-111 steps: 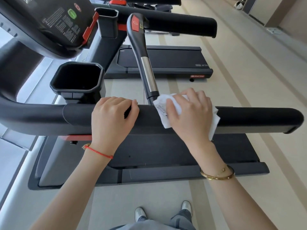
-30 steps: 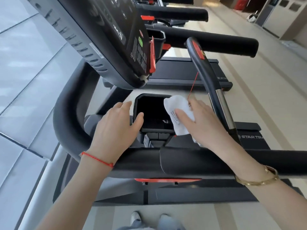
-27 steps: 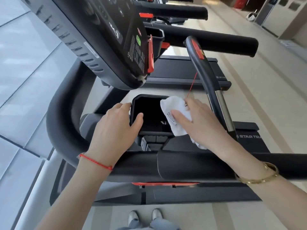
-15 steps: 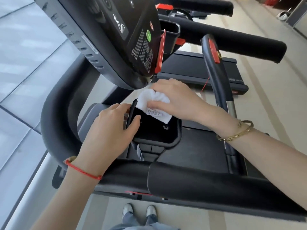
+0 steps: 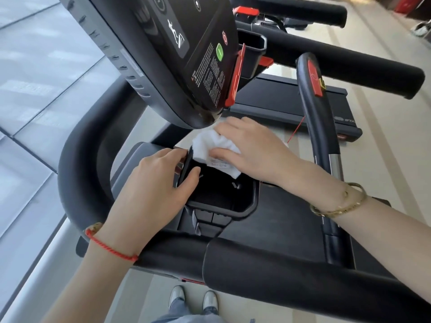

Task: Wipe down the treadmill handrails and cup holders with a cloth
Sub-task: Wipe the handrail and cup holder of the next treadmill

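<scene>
- Two hands at work on one black cup holder (image 5: 233,207), which sits below the console (image 5: 163,54) and just beyond the near handrail (image 5: 291,271).
- Right hand (image 5: 254,148): fingers bent over a bunched white cloth (image 5: 210,145), pressing it onto the far rim of the cup holder. Grip is clamped on the cloth, thumb across its near edge, where a small printed label shows.
- Cloth lies half on the rim, half hanging into the opening. Judgement: bunched so the pad fills the corner and can follow the inner wall.
- Left hand (image 5: 158,183): fingers curled over the left wall of the cup holder, thumb inside the opening, fingertips hidden on the outer side. Holds the wall, nothing else in it. Judgement: bracing the holder against the wiping push.
- Both forearms pass over the near handrail; whether they touch it cannot be told.
- Second cup holder (image 5: 253,52) beyond the console, untouched at this moment; far handrail (image 5: 349,59) runs past it.
- Upright grip bar (image 5: 321,141) with red marking stands just right of the right wrist; apart from it.
- Step in hand, judged: rim and inner wall of the near cup holder. Floor of the holder is dark; its cleanliness cannot be read.
- Risk: cloth could catch on the console's lower edge, which hangs close above the right hand's fingers.
</scene>
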`<action>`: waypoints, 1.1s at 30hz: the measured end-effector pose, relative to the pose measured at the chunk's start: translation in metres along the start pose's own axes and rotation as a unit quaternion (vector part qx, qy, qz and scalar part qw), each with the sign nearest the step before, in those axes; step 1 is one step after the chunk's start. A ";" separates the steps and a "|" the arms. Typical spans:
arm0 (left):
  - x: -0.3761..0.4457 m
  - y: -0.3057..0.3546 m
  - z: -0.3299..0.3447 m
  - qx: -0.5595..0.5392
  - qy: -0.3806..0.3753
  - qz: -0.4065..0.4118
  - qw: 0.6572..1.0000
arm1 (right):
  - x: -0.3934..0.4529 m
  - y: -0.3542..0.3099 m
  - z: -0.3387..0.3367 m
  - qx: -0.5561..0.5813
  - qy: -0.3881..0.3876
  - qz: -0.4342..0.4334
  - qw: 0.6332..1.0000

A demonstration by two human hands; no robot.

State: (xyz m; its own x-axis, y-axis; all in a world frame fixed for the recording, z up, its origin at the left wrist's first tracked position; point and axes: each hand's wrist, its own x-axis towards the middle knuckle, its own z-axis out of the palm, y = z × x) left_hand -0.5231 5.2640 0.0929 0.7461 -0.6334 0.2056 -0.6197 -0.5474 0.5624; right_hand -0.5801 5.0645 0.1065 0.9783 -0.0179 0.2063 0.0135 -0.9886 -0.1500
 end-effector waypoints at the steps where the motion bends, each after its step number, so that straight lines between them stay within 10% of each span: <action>1: 0.000 0.000 0.000 0.003 0.001 0.002 1.000 | -0.009 0.007 0.000 0.023 -0.001 0.020 1.000; 13: 0.001 -0.002 0.003 0.015 0.006 0.008 1.000 | 0.006 -0.004 0.003 0.045 0.004 0.042 0.998; 23: 0.001 -0.006 0.005 0.012 0.011 0.033 0.999 | -0.057 -0.016 0.006 0.150 0.001 0.305 0.940; 33: 0.000 -0.005 0.003 0.030 -0.001 0.045 0.999 | -0.056 -0.034 0.001 0.158 -0.042 0.364 0.917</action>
State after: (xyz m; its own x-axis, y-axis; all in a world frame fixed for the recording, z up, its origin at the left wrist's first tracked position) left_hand -0.5204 5.2649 0.0871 0.6860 -0.6829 0.2510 -0.6978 -0.5198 0.4929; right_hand -0.6351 5.0989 0.0996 0.7641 -0.6314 -0.1325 -0.6033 -0.6264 -0.4936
